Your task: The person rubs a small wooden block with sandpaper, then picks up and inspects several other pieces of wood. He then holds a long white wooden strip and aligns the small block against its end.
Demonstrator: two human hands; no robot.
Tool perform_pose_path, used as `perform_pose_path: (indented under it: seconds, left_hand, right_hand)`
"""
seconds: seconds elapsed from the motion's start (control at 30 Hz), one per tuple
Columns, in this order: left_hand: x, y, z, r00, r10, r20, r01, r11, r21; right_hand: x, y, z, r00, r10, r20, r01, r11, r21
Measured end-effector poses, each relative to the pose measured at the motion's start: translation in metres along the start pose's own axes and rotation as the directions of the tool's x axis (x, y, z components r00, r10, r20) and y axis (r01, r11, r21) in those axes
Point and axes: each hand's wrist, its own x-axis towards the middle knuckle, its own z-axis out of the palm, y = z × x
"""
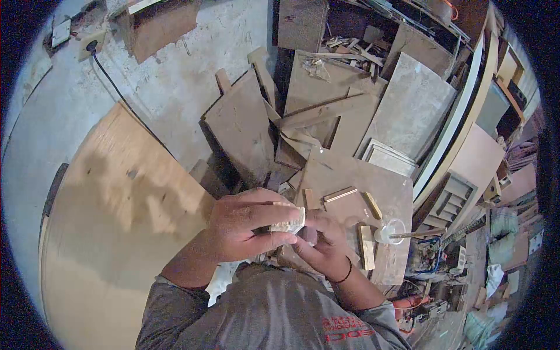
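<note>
Just in front of my chest, my left hand (242,224) is closed round a small pale wooden block (296,219), whose end sticks out past the fingers. My right hand (328,242) meets it from the other side, closed on a dark reddish-brown piece (307,234) pressed near the block. Most of that piece is hidden by the fingers, so its kind is not clear. Beyond the right hand, short wooden strips (366,247) lie on a brown work board (382,178). Beside them stands a round whitish container (387,232) with a stick across it.
A large plywood sheet (116,233) fills the left side by the wall. Dusty boards (242,125) lean at the back, with a grey panel (411,108) to their right. A black cable (119,90) hangs down the wall. Machinery and scraps (429,262) crowd the right.
</note>
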Motion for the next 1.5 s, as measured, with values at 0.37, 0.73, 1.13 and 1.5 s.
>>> perform_pose_path:
  seconds: [0.37,0.73,1.13,1.5]
  left_hand:
    - [0.002,-0.003,0.003,1.0,-0.01,0.024,0.009,0.999,0.046]
    - [-0.005,0.001,0.017,0.984,-0.162,-0.072,0.155,0.984,-0.092]
    - [-0.001,-0.006,0.023,0.997,-0.038,-0.072,0.03,0.994,-0.106]
    - [0.004,-0.007,0.018,0.996,-0.077,-0.042,0.074,0.995,-0.065]
  right_hand:
    - [-0.001,-0.001,-0.005,0.999,0.043,0.01,-0.043,0.999,0.033]
    - [-0.01,0.005,-0.009,0.995,0.096,0.016,-0.097,0.993,0.06]
    - [0.0,0.005,-0.013,0.999,-0.031,-0.015,0.03,0.999,-0.038]
    - [0.006,0.007,-0.011,1.0,-0.019,0.001,0.019,0.999,-0.047]
